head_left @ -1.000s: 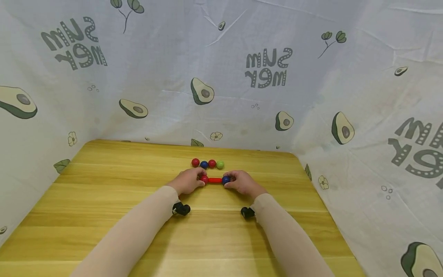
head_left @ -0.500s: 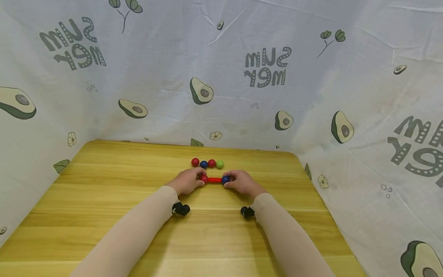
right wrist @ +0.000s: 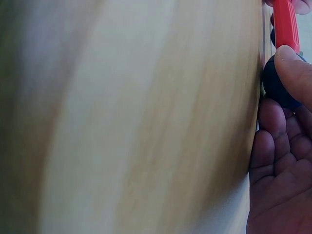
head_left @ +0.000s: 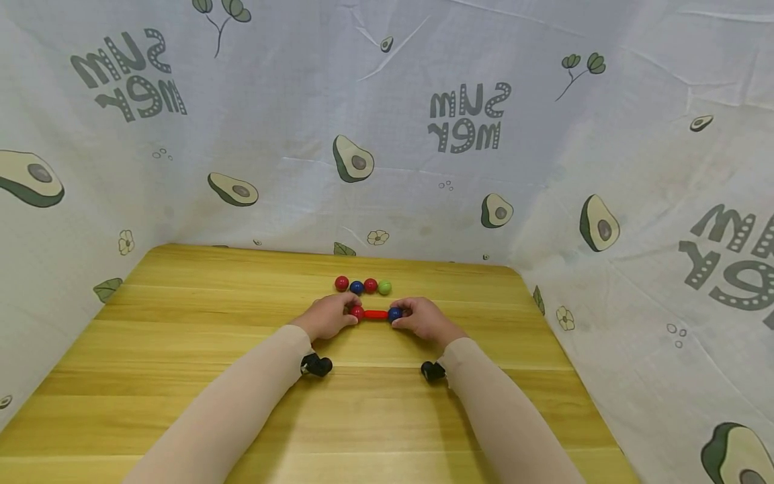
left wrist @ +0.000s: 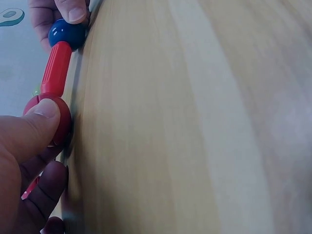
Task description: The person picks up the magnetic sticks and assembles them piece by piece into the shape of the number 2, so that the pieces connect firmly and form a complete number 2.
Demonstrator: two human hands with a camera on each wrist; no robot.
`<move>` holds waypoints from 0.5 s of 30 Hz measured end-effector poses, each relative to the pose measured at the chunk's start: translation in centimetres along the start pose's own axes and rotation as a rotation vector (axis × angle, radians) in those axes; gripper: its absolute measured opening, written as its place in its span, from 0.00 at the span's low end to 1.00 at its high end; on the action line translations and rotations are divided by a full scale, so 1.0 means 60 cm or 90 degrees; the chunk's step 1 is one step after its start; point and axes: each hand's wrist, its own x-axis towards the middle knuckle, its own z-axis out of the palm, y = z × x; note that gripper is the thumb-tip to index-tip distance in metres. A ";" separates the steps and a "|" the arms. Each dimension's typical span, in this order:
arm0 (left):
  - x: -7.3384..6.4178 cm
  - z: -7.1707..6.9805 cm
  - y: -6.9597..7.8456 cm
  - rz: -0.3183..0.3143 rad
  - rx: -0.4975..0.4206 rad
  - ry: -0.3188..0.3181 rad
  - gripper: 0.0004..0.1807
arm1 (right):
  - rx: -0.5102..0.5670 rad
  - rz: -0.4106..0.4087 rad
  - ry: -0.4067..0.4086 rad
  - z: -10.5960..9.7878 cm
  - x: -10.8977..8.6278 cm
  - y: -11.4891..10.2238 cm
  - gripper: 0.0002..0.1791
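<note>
A short red rod (head_left: 375, 314) lies crosswise between a red ball (head_left: 357, 313) at its left end and a blue ball (head_left: 394, 314) at its right end. My left hand (head_left: 328, 316) pinches the red ball, its thumb pressed on the ball in the left wrist view. The blue ball (right wrist: 279, 85) is pinched by my right hand (head_left: 428, 319), thumb on the near side and fingers curled behind. In the left wrist view the ribbed rod (left wrist: 56, 69) joins both balls, close over the tabletop.
Just behind the hands sits a row of loose balls: a red ball (head_left: 341, 283), a blue ball (head_left: 357, 288), another red ball (head_left: 371, 286) and a green ball (head_left: 384, 288). The wooden table (head_left: 375, 417) is walled by a printed cloth (head_left: 411, 202) at back and sides.
</note>
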 end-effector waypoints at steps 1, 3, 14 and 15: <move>0.000 0.000 0.000 0.000 0.000 -0.001 0.17 | -0.003 0.000 0.000 0.000 0.000 0.000 0.21; 0.000 0.000 0.001 0.001 0.001 -0.002 0.17 | -0.005 0.000 -0.001 -0.001 0.001 0.001 0.21; 0.001 -0.001 0.000 0.001 0.011 -0.001 0.18 | 0.001 0.007 0.000 0.001 0.001 -0.001 0.21; 0.001 -0.001 0.000 0.003 0.012 -0.002 0.18 | 0.001 0.006 0.000 0.000 0.000 -0.001 0.21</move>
